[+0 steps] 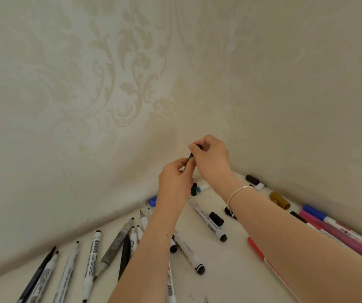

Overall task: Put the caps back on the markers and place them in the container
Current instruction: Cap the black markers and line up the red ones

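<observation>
Black and small, the piece held aloft (191, 154) sits between both hands above the far corner of the table (230, 270), close to the patterned wall covering (88, 84). The right hand (210, 158) has fingers and thumb curled and pinching its upper end; the left hand (176, 182) pinches the lower end from beneath. Whether this is a cap, a marker tip or the two being joined cannot be told, as the fingers cover most of it. Judged step: fitting a cap. No container is in view, so where finished markers are to go cannot be confirmed. Below, a row of uncapped markers (92, 261) lies at the left with tips exposed, a capped white marker (208, 221) lies under the raised wrists, and coloured markers (339, 235) lie along the right edge. Loose caps are scattered: a black cap (216, 218), another black one by the wall (252, 179), a mustard cap (280, 200) and a blue cap (153, 201). Risks noted: a light pinch on so small a piece could let it drop among the clutter; a cap pressed on crooked may not seat and the tip would dry; bare tips could ink the fingers or table; either forearm, passing low, could roll the markers beneath; caps may be mismatched by colour.
</observation>
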`<state>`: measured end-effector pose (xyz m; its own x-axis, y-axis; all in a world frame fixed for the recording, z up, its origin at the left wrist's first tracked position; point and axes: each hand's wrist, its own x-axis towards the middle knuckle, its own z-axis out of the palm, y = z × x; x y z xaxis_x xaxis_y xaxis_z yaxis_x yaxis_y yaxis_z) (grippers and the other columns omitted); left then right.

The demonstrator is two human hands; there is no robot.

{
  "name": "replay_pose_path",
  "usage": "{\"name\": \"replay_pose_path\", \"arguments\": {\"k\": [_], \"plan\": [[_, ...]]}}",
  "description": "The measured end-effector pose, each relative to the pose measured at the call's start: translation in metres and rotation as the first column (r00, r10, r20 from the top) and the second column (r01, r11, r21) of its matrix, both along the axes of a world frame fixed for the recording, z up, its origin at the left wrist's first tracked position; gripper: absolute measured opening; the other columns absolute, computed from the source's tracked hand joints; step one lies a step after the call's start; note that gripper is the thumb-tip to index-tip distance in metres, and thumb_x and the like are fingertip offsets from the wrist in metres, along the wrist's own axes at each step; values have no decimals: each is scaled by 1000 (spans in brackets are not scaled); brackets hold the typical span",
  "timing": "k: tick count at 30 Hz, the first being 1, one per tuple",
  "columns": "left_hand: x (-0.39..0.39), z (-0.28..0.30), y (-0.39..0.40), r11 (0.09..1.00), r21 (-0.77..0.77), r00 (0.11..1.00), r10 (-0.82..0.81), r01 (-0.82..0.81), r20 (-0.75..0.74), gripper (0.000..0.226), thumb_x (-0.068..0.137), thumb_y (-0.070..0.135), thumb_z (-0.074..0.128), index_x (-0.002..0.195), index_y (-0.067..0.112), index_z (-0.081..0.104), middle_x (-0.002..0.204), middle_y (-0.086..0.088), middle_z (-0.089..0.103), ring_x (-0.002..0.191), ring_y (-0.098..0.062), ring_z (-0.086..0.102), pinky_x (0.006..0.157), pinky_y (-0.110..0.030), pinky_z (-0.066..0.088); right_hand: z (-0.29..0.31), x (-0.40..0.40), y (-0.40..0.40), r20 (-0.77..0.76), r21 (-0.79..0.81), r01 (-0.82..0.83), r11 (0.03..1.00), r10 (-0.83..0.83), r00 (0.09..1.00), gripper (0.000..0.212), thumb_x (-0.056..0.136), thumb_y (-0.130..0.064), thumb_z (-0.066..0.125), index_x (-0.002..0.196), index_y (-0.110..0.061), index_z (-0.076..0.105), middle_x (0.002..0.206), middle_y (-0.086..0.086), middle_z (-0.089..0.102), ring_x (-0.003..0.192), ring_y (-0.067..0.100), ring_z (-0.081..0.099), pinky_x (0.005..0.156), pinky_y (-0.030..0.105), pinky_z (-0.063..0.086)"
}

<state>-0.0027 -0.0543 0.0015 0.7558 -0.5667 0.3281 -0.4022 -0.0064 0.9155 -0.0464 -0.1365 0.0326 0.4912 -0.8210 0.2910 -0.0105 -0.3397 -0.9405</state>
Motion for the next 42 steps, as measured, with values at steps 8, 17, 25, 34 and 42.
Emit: {"name": "replay_pose_path", "arguments": {"k": [8,17,25,34,42], "plan": [[6,-3,3,973,216,967,-128,79,221,16,95,40,54,88,34,67,43,12,53,40,-2,44,41,-12,29,-3,-21,-18,-144,38,-26,999,31,989,18,86,-19,66,76,-10,54,77,12,68,57,20,63,63,34,57],[34,-6,23,887,457,993,-103,68,51,30,94,43,53,89,23,75,78,-9,67,66,-16,52,63,-26,38,-23,-36,-34,-368,26,-34,999,41,929,7,89,-14,59,82,-14,56,79,5,59,71,21,58,63,31,51],[33,-20,18,702,706,991,3,94,-135,31,89,36,65,71,10,63,59,-1,66,41,-7,51,46,-18,39,-41,-24,-12,-670,-25,-322,946,223,708,25,86,-12,65,70,-9,45,75,15,60,53,14,50,46,18,41],[15,-29,7,502,790,908,-25,-351,419,41,90,54,55,101,15,59,96,-3,64,93,-23,63,71,-28,45,-41,-18,-23,-541,10,-224,975,194,819,26,85,-10,66,74,-10,43,70,12,57,51,16,53,47,24,47],[-7,-39,-12,492,819,915,-104,-293,390,36,93,40,51,108,8,57,109,-8,65,99,-25,63,70,-29,42,-40,-13,-27,-353,29,-128,991,130,927,17,83,-4,63,79,-9,47,75,13,57,61,24,57,68,43,56]]}}
